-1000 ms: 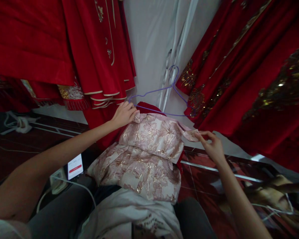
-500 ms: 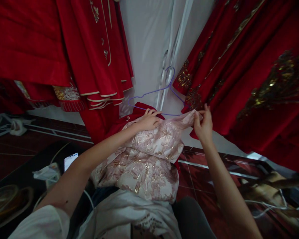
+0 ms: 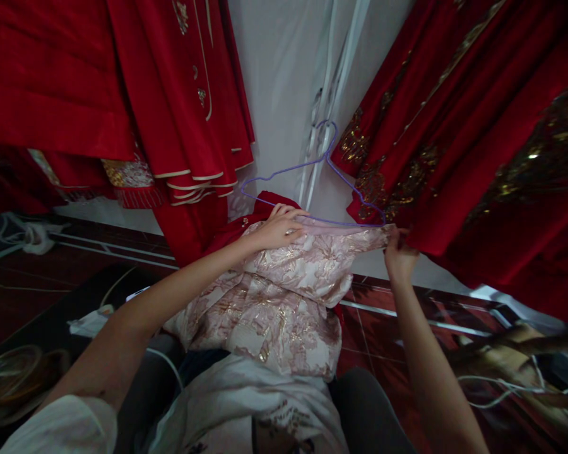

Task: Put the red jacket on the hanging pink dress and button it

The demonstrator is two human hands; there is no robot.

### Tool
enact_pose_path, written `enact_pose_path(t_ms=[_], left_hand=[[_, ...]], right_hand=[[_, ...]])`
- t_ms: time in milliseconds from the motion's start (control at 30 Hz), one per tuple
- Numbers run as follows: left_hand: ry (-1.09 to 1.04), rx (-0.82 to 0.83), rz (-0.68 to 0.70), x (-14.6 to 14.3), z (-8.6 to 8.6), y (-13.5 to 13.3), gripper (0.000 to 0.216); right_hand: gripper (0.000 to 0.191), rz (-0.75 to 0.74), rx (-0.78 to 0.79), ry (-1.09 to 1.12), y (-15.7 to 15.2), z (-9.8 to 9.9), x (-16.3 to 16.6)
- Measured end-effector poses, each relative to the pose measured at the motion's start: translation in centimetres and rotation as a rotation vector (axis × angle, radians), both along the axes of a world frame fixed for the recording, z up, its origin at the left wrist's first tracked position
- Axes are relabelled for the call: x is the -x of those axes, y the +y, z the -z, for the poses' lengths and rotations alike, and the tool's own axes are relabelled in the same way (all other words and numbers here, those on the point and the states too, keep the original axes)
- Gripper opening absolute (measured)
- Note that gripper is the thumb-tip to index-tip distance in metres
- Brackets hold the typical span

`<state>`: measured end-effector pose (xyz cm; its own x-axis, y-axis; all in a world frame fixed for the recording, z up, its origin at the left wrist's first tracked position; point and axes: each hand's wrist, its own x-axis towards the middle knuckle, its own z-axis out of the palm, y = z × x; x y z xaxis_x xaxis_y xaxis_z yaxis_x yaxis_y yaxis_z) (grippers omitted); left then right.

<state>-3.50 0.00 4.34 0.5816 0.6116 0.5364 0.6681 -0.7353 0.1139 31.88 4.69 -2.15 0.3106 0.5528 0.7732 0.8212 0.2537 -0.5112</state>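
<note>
Hands are gripping pink brocade garment [image 3: 284, 284] mid-frame: left hand [image 3: 279, 228] curled on top, right hand [image 3: 396, 247] pinching its edge beside purple hanger [image 3: 312, 183].

Bare forearms, short white sleeve [image 3: 71, 429], white printed top [image 3: 246, 410], grey trousers [image 3: 369, 410].

Both hands [image 3: 279, 228] grip a pink brocade garment [image 3: 284, 290] under a purple hanger [image 3: 312, 165].

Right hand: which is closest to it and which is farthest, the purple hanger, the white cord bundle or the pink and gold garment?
From the right hand:
1. Pink and gold garment, pinched at its edge.
2. Purple hanger, just above and left.
3. White cord bundle, far left on the floor.
</note>
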Motion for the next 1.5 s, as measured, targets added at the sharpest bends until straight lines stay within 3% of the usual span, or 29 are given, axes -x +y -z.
enact_pose_path(t_ms=[133,267,367,467,567,633,733,833,967,1067,1267,1400,1500], left_hand=[[-0.002,0.029,0.018,0.1,-0.1,0.1,0.028],[-0.054,0.092,0.078,-0.5,-0.2,0.8,0.029],[-0.114,0.147,0.133,-1.4,-0.1,1.6,0.027],[-0.205,0.194,0.154,-1.8,-0.1,2.4,0.027],[-0.365,0.271,0.139,-1.0,-0.5,3.3,0.037],[-0.485,0.250,0.039,0.5,-1.0,3.9,0.046],[-0.567,0.077,-0.274,4.1,-1.6,4.8,0.051],[-0.493,-0.037,-0.625,8.2,-1.1,5.0,0.048],[-0.355,0.010,-0.869,11.5,0.5,4.5,0.044],[-0.329,0.051,-0.907,12.0,1.4,4.5,0.045],[-0.386,0.034,-0.849,11.7,2.3,5.1,0.043],[-0.545,-0.071,-0.719,11.9,2.1,4.8,0.043],[-0.655,-0.096,-0.586,11.7,1.0,4.9,0.043]], right_hand=[[0.043,-0.088,-0.084,0.058,0.5,-1.7,0.9],[0.039,-0.105,-0.180,0.026,1.3,-6.0,2.7],[0.037,-0.107,-0.113,-0.127,1.8,-9.5,4.6],[0.036,-0.150,0.092,-0.188,1.9,-11.5,6.3],[0.039,-0.138,0.184,-0.200,1.4,-11.8,7.0],[0.042,-0.131,0.171,-0.220,1.0,-11.8,6.8],[0.046,-0.145,0.165,-0.227,0.6,-11.8,6.2],[0.049,-0.165,0.157,-0.214,0.8,-12.0,5.7],[0.051,-0.201,0.139,-0.178,1.3,-11.9,5.7],[0.051,-0.234,0.113,-0.150,1.4,-11.8,5.9],[0.051,-0.277,0.096,-0.139,1.2,-11.8,5.7],[0.050,-0.258,0.088,-0.164,1.3,-11.9,5.5],[0.050,-0.278,0.098,-0.146,1.6,-11.7,5.5]])
